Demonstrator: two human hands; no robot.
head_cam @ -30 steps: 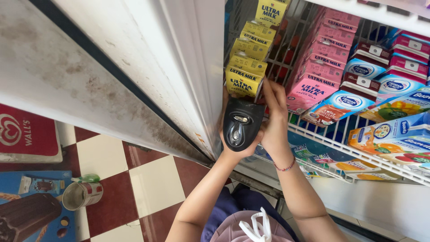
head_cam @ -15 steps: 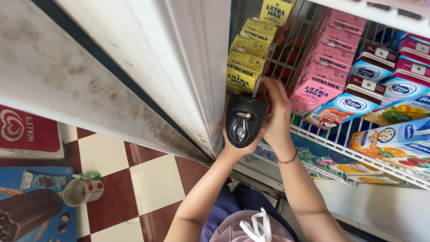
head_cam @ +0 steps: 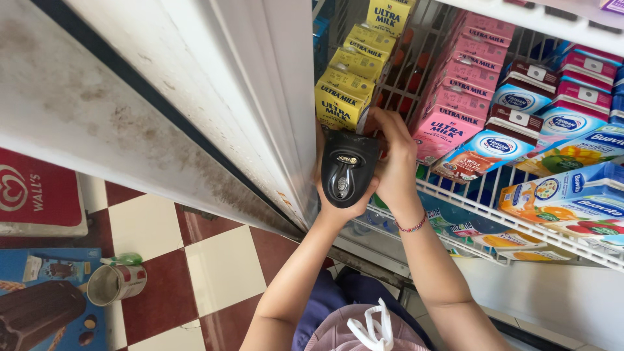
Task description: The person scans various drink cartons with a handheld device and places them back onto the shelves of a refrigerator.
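Black handheld scanner [head_cam: 348, 174] — glossy, trigger-buttoned, palm-cradled.

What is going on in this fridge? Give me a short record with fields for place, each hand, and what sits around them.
Place: open white fridge door beside a white wire shelf
Left hand: holds a black handheld barcode scanner, aimed up at the shelf
Right hand: reaches to the front of the row of yellow milk cartons
Neighbours: pink milk cartons in the next row, blue cartons further right
Floor: red and white tiles, with a small tin mug
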